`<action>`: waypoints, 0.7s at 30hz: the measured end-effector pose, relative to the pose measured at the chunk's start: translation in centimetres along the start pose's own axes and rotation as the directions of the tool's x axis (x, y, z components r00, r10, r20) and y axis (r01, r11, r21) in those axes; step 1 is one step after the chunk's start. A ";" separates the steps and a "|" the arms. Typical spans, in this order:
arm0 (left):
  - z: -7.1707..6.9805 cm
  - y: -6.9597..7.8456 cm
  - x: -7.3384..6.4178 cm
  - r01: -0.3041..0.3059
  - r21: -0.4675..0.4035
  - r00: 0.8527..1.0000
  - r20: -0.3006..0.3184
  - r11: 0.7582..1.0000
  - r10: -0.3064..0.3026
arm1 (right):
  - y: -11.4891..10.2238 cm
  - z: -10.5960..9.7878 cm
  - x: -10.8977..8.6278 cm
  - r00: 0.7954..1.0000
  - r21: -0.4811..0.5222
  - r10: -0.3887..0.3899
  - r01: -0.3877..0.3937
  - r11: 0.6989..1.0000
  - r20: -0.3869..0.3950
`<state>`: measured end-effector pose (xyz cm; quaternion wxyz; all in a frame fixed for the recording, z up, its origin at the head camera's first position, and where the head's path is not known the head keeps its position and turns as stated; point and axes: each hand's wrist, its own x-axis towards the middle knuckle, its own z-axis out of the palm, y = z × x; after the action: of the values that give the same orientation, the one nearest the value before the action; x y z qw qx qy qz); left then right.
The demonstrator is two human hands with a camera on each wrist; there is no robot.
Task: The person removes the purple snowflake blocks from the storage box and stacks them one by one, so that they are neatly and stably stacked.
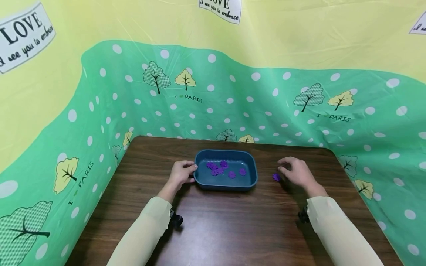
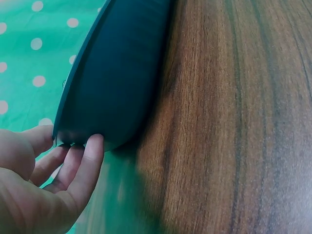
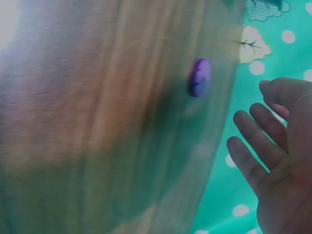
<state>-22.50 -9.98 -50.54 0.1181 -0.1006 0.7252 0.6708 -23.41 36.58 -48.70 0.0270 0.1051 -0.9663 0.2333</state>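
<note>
Standing by the dark brown wood-grain worktop (image 1: 233, 229). On it, a dark blue rectangular tray (image 1: 219, 187) with rounded corners, plastic by its look. Inside, several flat purple discs with notched, petal-like edges (image 1: 215, 172), some in a cluster toward the tray's left half, others spread to the right.

One more disc, a loose purple notched piece (image 1: 276, 177), lies on the worktop to the right of the tray, well apart from it, just beside the right hand (image 1: 297, 173).

Left hand (image 1: 181, 173) grips the tray's left end: thumb at the rim, fingers against the outer wall beneath it. Right hand hovers by the loose piece, fingers apart and slightly bent, nothing between them; the right wrist view shows a gap between fingertips and disc.

On technique: the step looks like a pick-up of that loose piece. The disc seems thin and low, so I'd judge it best to bring thumb and index finger down on opposite edges, pinching the notches rather than pressing the top, which could make it skid. The left hand's light hold should suffice to steady the tray.
</note>
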 end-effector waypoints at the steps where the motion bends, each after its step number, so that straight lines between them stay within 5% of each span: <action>1: 0.0 0.0 0.0 0.000 0.000 1.000 -0.001 1.000 0.000 | -0.3 -0.2 0.2 1.000 0.003 -0.008 0.008 1.000 -0.003; 21: 0.0 0.0 0.0 0.001 0.001 1.000 -0.016 1.000 -0.001 | -8.5 0.0 4.1 0.981 0.088 -0.184 0.179 0.980 0.058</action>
<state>-22.53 -9.94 -50.55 0.1128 -0.1060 0.7264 0.6696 -25.60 28.40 -44.51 0.0120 0.2014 -0.9426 0.2661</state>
